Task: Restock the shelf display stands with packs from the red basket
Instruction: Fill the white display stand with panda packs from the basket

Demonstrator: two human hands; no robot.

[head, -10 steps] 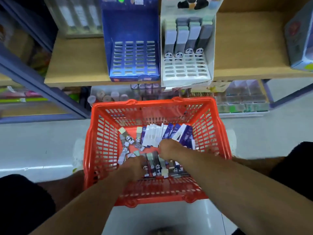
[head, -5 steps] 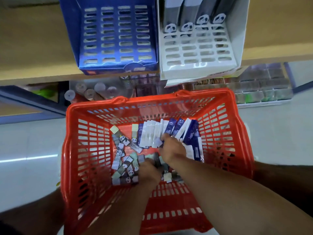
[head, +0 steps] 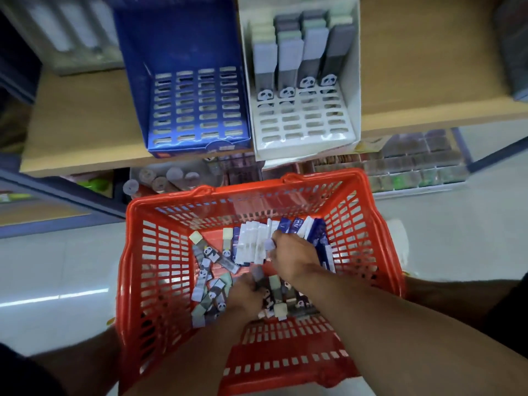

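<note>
Hands worked low in the frame inside the red basket (head: pixel 148 270): the left hand (head: pixel 245 295) gripped panda packs (head: pixel 273 292), the right hand (head: pixel 294 255) pinched a pale pack (head: pixel 270 243) beside the blue-and-white packs (head: pixel 297 227). Farther up, the blue stand (head: pixel 194 110) and white stand (head: pixel 303 115) sat side by side on the wooden shelf (head: pixel 80 124).

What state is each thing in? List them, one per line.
Blue slotted display stand: empty.
White slotted display stand: part-filled, panda packs at back.
Red plastic basket: holds loose packs.
Left hand: gripping panda packs.
Right hand: pinching a white pack.
</note>
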